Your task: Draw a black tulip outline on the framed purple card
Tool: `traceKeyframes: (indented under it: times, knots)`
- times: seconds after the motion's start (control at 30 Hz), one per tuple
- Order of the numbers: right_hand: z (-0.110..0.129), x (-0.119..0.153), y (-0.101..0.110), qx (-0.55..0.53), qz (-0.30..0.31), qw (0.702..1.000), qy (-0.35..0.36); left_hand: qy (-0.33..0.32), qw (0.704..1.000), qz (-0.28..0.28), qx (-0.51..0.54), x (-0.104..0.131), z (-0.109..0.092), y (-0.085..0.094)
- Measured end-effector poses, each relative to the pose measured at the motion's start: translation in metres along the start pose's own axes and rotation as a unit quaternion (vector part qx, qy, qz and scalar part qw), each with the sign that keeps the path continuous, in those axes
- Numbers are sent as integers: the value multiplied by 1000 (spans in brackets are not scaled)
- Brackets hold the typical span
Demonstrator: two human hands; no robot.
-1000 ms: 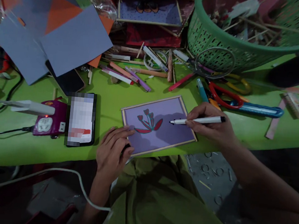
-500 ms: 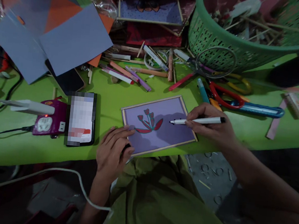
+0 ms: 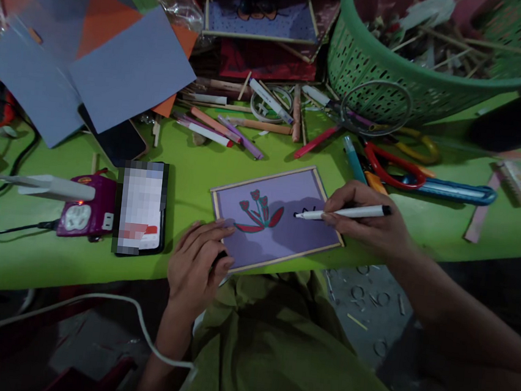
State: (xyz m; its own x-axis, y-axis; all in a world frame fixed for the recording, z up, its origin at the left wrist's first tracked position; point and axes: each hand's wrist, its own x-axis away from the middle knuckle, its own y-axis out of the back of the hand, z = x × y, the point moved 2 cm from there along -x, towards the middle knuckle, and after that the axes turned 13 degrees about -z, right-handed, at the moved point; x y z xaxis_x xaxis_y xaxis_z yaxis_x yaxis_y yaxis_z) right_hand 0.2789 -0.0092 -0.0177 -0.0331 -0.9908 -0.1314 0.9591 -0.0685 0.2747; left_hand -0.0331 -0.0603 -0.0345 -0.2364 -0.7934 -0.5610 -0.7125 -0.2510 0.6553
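Two hands work apart: my right hand (image 3: pixel 363 216) grips a white marker (image 3: pixel 344 212), tip down at dark marks on the purple framed panel (image 3: pixel 278 246), which lies on the green table (image 3: pixel 188 179); my left hand (image 3: pixel 201 259) presses its near left corner

Green table (image 3: pixel 192 183), purple panel (image 3: pixel 279 237), markers (image 3: pixel 209 133), basket (image 3: pixel 368 77)

Craft workspace: green bench (image 3: pixel 197 183); markers (image 3: pixel 271 100), twelve o'clock; scissors (image 3: pixel 395 165), two o'clock; coloured card (image 3: pixel 134 69), ten o'clock.
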Motion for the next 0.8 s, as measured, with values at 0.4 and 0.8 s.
traceKeyframes:
  times: [0.4,0.8]
  knots:
    - [-2,3,4,-9,21,1000,-11,9,1000,2,-2,1,0,1]
    - [-4,4,5,-24,23,999,-40,6,1000,0,0,1,1,1]
